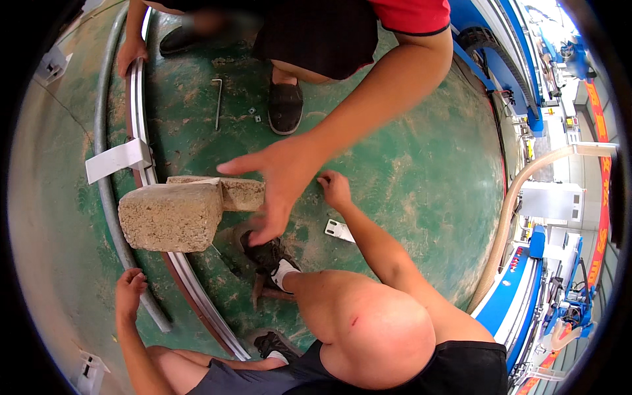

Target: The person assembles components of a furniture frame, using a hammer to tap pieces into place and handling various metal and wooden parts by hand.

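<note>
- Green workshop floor point(421, 171), dusty; blue machines at right edge.
- Left hand point(129, 288): fingers curled, resting on grey hose point(105, 197) beside curved metal rail point(197, 289); grip not clear.
- Right hand point(336, 189): fingertips on floor, holds nothing; white bracket point(339, 230) nearby.
- Stone block point(172, 215) lies across rail.
- Co-worker's hand point(280, 178) open, spread above block's end.

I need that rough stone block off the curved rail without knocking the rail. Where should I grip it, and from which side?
Grip the stone block across its broad near end, palms on its two side faces, coming from above on the rail's near side. That end looks thickest, overhangs the rail and shows nothing against it; the far end lies under another person's hand.
</note>
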`<state>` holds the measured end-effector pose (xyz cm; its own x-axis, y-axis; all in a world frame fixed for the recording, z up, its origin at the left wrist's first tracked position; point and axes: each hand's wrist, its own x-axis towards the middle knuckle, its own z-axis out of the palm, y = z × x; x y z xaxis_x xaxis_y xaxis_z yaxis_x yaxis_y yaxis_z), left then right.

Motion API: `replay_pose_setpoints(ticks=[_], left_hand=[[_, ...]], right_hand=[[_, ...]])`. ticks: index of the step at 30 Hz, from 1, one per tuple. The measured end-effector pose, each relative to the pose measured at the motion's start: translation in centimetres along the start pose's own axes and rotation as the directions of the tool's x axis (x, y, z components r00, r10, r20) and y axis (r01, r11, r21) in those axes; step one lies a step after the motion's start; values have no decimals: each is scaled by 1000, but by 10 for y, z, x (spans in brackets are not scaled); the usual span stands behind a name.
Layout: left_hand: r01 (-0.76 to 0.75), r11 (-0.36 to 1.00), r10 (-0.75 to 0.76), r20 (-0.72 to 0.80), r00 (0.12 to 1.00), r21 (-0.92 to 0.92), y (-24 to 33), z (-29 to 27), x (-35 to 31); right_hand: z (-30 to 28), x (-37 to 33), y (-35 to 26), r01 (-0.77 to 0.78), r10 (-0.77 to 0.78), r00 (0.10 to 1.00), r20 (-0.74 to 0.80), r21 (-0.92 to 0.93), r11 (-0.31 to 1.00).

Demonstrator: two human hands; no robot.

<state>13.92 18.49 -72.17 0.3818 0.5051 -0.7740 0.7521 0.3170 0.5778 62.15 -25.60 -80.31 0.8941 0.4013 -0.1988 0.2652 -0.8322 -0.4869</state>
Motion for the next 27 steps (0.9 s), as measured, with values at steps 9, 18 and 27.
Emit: replay_pose_setpoints(ticks=[9,18,27], left_hand=[[-15,989,7,56,998,147,5,15,-2],[21,977,14,-162,987,211,45,117,-39],[31,940,173,-553,815,340,55,182,1]], right_hand=[[-8,-24,35,-37,58,970,-234,96,995],[10,-90,-16,77,-39,983,-178,212,974],[44,-82,-134,174,-199,979,33,366,914]])
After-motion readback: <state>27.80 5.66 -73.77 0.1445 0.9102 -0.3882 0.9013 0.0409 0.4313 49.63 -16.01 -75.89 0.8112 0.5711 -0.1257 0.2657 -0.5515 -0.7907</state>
